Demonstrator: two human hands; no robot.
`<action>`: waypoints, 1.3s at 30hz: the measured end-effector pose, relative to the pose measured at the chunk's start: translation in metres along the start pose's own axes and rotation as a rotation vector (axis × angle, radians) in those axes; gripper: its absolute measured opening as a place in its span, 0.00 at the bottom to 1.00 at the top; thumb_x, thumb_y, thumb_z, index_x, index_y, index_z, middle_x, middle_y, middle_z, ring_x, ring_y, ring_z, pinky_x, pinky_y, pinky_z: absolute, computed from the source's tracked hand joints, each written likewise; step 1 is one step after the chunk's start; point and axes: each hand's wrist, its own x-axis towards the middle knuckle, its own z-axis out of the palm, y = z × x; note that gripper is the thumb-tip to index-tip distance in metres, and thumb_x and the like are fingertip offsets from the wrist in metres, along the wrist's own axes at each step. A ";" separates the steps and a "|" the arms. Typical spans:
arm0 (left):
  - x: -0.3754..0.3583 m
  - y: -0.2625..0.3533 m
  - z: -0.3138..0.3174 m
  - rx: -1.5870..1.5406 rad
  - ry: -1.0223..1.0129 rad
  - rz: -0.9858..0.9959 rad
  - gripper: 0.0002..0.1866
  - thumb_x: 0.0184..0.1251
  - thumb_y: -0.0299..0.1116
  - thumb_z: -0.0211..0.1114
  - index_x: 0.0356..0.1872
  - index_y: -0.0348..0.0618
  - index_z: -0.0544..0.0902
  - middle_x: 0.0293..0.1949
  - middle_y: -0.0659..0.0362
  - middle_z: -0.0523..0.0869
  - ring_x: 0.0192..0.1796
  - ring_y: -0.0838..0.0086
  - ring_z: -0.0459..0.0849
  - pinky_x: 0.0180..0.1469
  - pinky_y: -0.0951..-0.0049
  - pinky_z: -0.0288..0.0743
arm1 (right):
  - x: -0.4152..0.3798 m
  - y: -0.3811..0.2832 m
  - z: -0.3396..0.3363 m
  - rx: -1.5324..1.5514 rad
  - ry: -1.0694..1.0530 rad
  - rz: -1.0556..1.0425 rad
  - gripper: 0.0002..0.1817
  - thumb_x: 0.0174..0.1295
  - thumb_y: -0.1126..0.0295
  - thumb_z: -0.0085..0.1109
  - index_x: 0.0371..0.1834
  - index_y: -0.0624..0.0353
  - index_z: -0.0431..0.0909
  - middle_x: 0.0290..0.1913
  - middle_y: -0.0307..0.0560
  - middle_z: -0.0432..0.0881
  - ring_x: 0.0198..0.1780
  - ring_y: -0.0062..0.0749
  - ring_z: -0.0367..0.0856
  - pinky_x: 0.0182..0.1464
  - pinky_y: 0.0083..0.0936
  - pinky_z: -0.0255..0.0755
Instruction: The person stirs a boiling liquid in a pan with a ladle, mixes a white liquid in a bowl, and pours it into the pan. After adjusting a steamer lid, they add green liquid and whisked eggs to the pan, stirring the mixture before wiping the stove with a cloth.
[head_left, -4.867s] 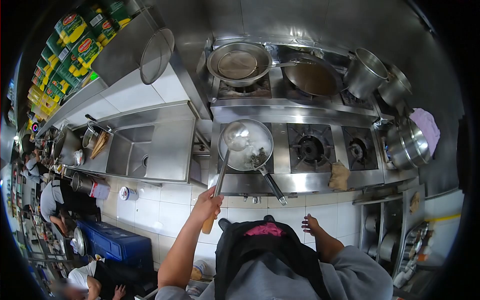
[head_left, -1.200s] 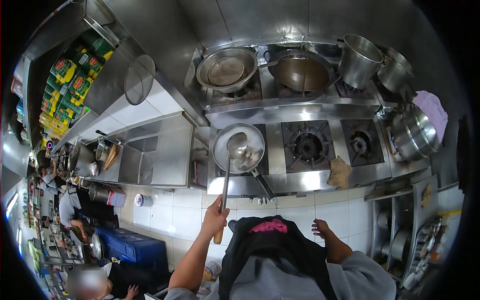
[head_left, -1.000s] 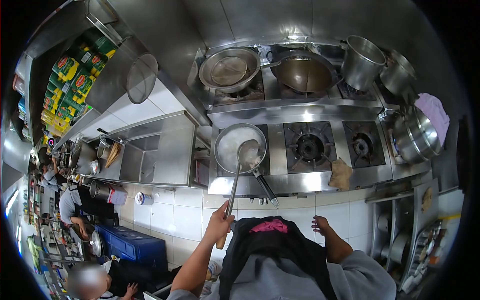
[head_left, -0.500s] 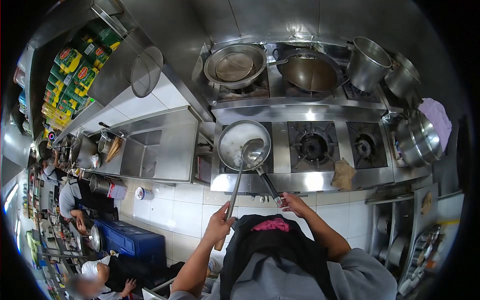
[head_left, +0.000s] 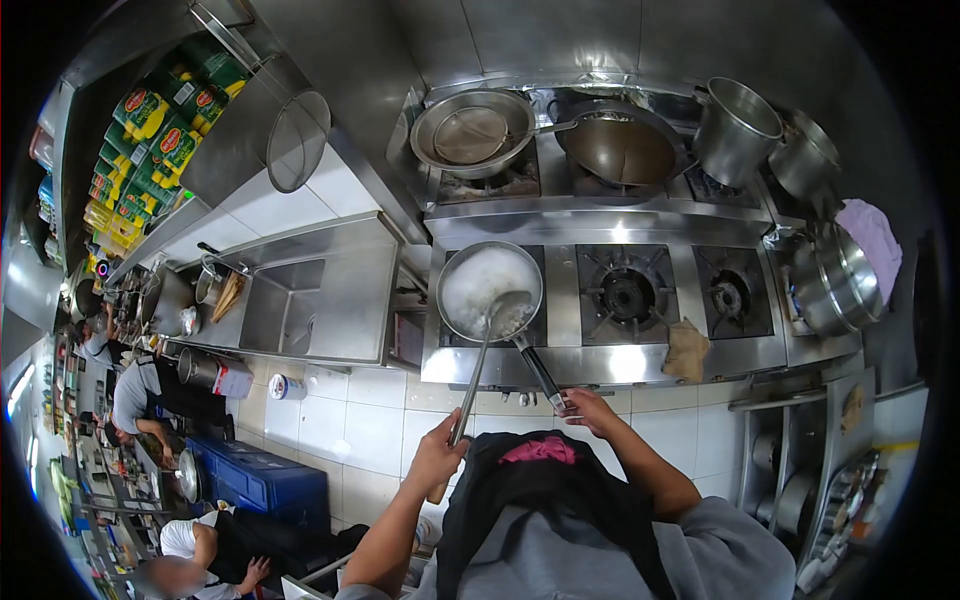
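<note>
My left hand (head_left: 437, 452) is closed round the long handle of a metal ladle (head_left: 476, 378), whose wooden end sticks out below the fist. The ladle's bowl sits in the lower right of a frying pan (head_left: 541, 372), partly sunk in white, frothy liquid (head_left: 483, 277). Small lumps show faintly near the bowl. With its fingers at the end of the pan's black handle, my right hand (head_left: 588, 411) grips it. The pan rests on the front left burner.
Two bare burners (head_left: 629, 289) lie right of the pan, with a brown cloth (head_left: 686, 350) at the stove's front edge. Behind stand a wide basin (head_left: 425, 150), a dark wok (head_left: 572, 150) and tall pots (head_left: 735, 140). A sink (head_left: 283, 310) is left; co-workers (head_left: 140, 395) stand beyond.
The ladle's bowl has gone lower into the pan, tilting down into the liquid. White froth now covers more of the pan. My right hand stays at the handle.
</note>
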 end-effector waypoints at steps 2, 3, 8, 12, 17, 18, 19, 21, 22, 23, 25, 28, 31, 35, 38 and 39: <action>0.002 -0.007 0.002 0.080 0.050 0.189 0.36 0.64 0.29 0.68 0.76 0.40 0.68 0.35 0.41 0.88 0.34 0.51 0.89 0.40 0.59 0.81 | -0.004 -0.001 -0.007 0.003 -0.013 0.030 0.19 0.77 0.55 0.51 0.62 0.53 0.77 0.46 0.43 0.85 0.48 0.32 0.84 0.52 0.35 0.79; 0.003 -0.009 0.003 0.082 0.048 0.191 0.36 0.64 0.29 0.68 0.76 0.40 0.68 0.35 0.41 0.88 0.34 0.51 0.89 0.40 0.59 0.81 | -0.006 -0.002 -0.010 0.005 -0.012 0.028 0.19 0.77 0.55 0.51 0.62 0.53 0.77 0.46 0.43 0.85 0.48 0.32 0.84 0.52 0.35 0.79; 0.002 -0.010 0.002 0.309 0.096 0.300 0.37 0.63 0.28 0.66 0.75 0.41 0.68 0.38 0.35 0.87 0.39 0.40 0.88 0.43 0.50 0.81 | -0.010 0.018 -0.029 -0.013 0.138 -0.050 0.12 0.73 0.62 0.60 0.51 0.56 0.82 0.41 0.41 0.85 0.44 0.28 0.84 0.48 0.32 0.79; 0.020 -0.017 0.022 0.269 0.305 0.443 0.38 0.66 0.28 0.64 0.78 0.47 0.64 0.32 0.41 0.86 0.31 0.47 0.88 0.35 0.52 0.81 | -0.008 0.026 -0.046 -0.126 0.243 -0.207 0.08 0.69 0.64 0.67 0.40 0.56 0.83 0.33 0.37 0.84 0.38 0.25 0.84 0.43 0.28 0.79; 0.065 0.061 0.065 -0.773 -0.133 0.108 0.31 0.76 0.29 0.60 0.77 0.50 0.63 0.30 0.63 0.78 0.23 0.80 0.76 0.23 0.76 0.72 | -0.021 -0.005 -0.032 -0.011 0.315 -0.341 0.13 0.69 0.60 0.68 0.33 0.57 0.82 0.30 0.37 0.83 0.33 0.21 0.82 0.37 0.21 0.76; 0.080 0.075 0.078 -0.835 -0.175 0.102 0.30 0.76 0.29 0.60 0.76 0.49 0.64 0.30 0.63 0.78 0.23 0.79 0.77 0.23 0.76 0.72 | -0.029 -0.017 -0.022 -0.023 0.305 -0.338 0.13 0.69 0.60 0.68 0.33 0.57 0.82 0.30 0.37 0.83 0.33 0.21 0.82 0.37 0.21 0.76; 0.096 0.088 0.094 -0.897 -0.220 0.097 0.29 0.75 0.29 0.61 0.75 0.49 0.65 0.30 0.62 0.79 0.22 0.78 0.77 0.23 0.76 0.72 | -0.038 -0.032 -0.011 0.022 0.264 -0.350 0.14 0.72 0.58 0.65 0.35 0.57 0.82 0.31 0.38 0.83 0.34 0.22 0.82 0.38 0.22 0.77; 0.124 0.107 0.132 -0.987 -0.195 0.045 0.28 0.75 0.30 0.61 0.73 0.46 0.66 0.30 0.61 0.79 0.23 0.78 0.78 0.23 0.75 0.73 | -0.047 -0.048 -0.005 0.059 0.220 -0.363 0.15 0.74 0.56 0.61 0.37 0.56 0.82 0.32 0.38 0.83 0.34 0.23 0.83 0.39 0.22 0.77; 0.138 0.112 0.148 -0.995 -0.189 0.046 0.28 0.75 0.30 0.61 0.73 0.46 0.66 0.30 0.61 0.79 0.23 0.78 0.78 0.23 0.75 0.73 | -0.050 -0.052 -0.007 0.090 0.172 -0.347 0.17 0.77 0.53 0.55 0.41 0.56 0.81 0.35 0.39 0.83 0.37 0.26 0.84 0.43 0.26 0.78; 0.152 0.116 0.163 -1.006 -0.218 0.018 0.34 0.75 0.32 0.62 0.77 0.44 0.58 0.32 0.60 0.80 0.25 0.76 0.79 0.24 0.73 0.75 | -0.051 -0.055 -0.009 0.120 0.126 -0.330 0.20 0.80 0.51 0.48 0.45 0.55 0.80 0.38 0.40 0.83 0.40 0.29 0.85 0.46 0.29 0.78; 0.167 0.122 0.187 -1.028 -0.242 -0.010 0.41 0.75 0.34 0.63 0.81 0.42 0.51 0.34 0.58 0.81 0.26 0.74 0.80 0.25 0.71 0.77 | -0.052 -0.057 -0.013 0.150 0.093 -0.284 0.23 0.81 0.47 0.43 0.48 0.56 0.79 0.39 0.42 0.84 0.42 0.32 0.85 0.48 0.32 0.78; 0.173 0.129 0.209 -0.893 -0.191 -0.004 0.42 0.77 0.40 0.62 0.82 0.37 0.49 0.44 0.48 0.85 0.33 0.70 0.86 0.33 0.69 0.83 | -0.066 -0.068 -0.011 0.169 0.018 -0.168 0.29 0.81 0.42 0.34 0.53 0.56 0.76 0.41 0.45 0.84 0.46 0.36 0.84 0.51 0.36 0.77; 0.176 0.115 0.206 -0.162 -0.174 0.178 0.35 0.77 0.42 0.58 0.76 0.29 0.62 0.59 0.35 0.81 0.58 0.45 0.84 0.62 0.57 0.79 | -0.061 -0.052 -0.021 0.154 -0.051 -0.063 0.33 0.80 0.38 0.30 0.56 0.55 0.75 0.42 0.47 0.85 0.47 0.38 0.84 0.51 0.38 0.76; 0.119 0.093 0.178 -0.010 0.209 0.667 0.27 0.78 0.38 0.58 0.69 0.27 0.70 0.59 0.34 0.80 0.61 0.39 0.80 0.65 0.54 0.73 | -0.031 -0.010 -0.044 0.079 0.030 0.053 0.33 0.79 0.37 0.29 0.58 0.53 0.75 0.44 0.48 0.86 0.47 0.37 0.84 0.53 0.40 0.75; 0.049 0.073 0.138 -0.014 0.222 0.544 0.27 0.77 0.37 0.60 0.68 0.27 0.71 0.59 0.34 0.81 0.62 0.41 0.80 0.65 0.56 0.74 | -0.010 0.016 -0.057 -0.092 0.107 0.116 0.33 0.79 0.37 0.27 0.61 0.51 0.74 0.45 0.45 0.86 0.50 0.37 0.82 0.57 0.44 0.73; 0.027 0.060 0.134 0.011 0.261 0.518 0.27 0.77 0.37 0.61 0.68 0.28 0.72 0.59 0.34 0.81 0.62 0.41 0.80 0.65 0.56 0.74 | -0.003 0.024 -0.061 -0.165 0.155 0.138 0.34 0.80 0.38 0.25 0.64 0.50 0.74 0.45 0.43 0.86 0.51 0.37 0.81 0.58 0.45 0.72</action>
